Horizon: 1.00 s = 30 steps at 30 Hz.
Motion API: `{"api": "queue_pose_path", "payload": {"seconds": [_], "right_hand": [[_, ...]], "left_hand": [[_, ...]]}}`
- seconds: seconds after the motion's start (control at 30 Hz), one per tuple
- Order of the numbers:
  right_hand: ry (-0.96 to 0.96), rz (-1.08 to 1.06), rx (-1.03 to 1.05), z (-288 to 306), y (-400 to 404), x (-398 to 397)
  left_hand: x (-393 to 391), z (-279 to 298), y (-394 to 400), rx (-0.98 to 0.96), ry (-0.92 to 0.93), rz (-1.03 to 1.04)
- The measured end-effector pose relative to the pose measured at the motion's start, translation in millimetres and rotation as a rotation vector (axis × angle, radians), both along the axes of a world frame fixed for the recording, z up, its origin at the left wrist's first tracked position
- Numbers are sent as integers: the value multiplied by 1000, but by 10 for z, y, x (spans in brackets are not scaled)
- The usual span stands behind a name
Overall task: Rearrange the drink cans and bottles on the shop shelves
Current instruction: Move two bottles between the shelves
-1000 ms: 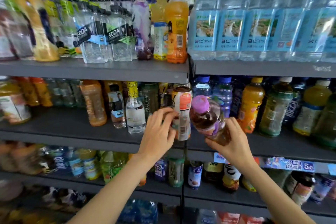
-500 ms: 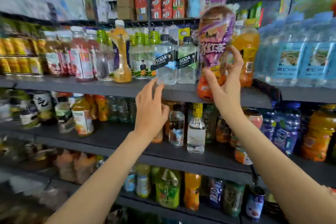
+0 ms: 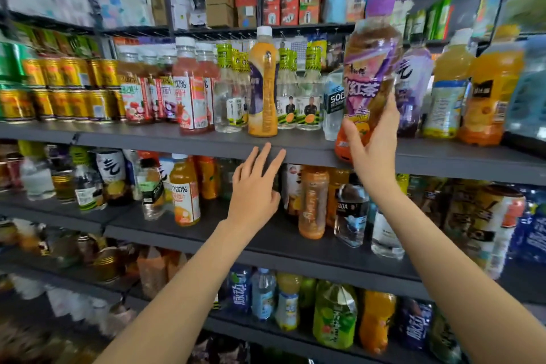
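Gripped low in the right hand (image 3: 373,148), the tea bottle (image 3: 369,77) stands upright with its base at the front edge of the upper shelf (image 3: 177,139); the left hand (image 3: 254,186) reaches up empty, fingers spread. The step looks like placing: it must next slide into the gap beside the soda bottle (image 3: 333,103). Since a second ago it has risen from the shelf below.

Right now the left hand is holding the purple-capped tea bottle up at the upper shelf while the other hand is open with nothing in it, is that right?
Not quite: the hands are swapped. In the head view it is the right hand that grips the purple-capped tea bottle up at the upper shelf, and the left hand that is open with nothing in it, its fingers straight by the shelf edge.
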State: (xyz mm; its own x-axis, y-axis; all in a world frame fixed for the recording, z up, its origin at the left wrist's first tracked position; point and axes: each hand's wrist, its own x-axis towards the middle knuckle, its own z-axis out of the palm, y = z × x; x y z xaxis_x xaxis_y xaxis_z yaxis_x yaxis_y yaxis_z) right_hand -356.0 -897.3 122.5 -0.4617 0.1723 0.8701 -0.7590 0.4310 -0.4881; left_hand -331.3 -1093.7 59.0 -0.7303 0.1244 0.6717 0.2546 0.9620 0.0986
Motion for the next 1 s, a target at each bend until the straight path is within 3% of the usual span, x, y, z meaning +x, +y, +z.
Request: {"api": "queue_pose_path", "payload": {"seconds": [0.2, 0.43, 0.63, 1.0], "right_hand": [[50, 93, 41, -75, -628, -6], [15, 229, 29, -119, -1347, 0], [34, 264, 7, -245, -1974, 99], [-139, 498, -126, -485, -3885, 495]], "left_hand": [[-15, -46, -302, -87, 64, -26], [194, -52, -1018, 213, 153, 97], [479, -194, -1738, 344, 228, 167], [1157, -560, -3767, 428, 162, 329]]}}
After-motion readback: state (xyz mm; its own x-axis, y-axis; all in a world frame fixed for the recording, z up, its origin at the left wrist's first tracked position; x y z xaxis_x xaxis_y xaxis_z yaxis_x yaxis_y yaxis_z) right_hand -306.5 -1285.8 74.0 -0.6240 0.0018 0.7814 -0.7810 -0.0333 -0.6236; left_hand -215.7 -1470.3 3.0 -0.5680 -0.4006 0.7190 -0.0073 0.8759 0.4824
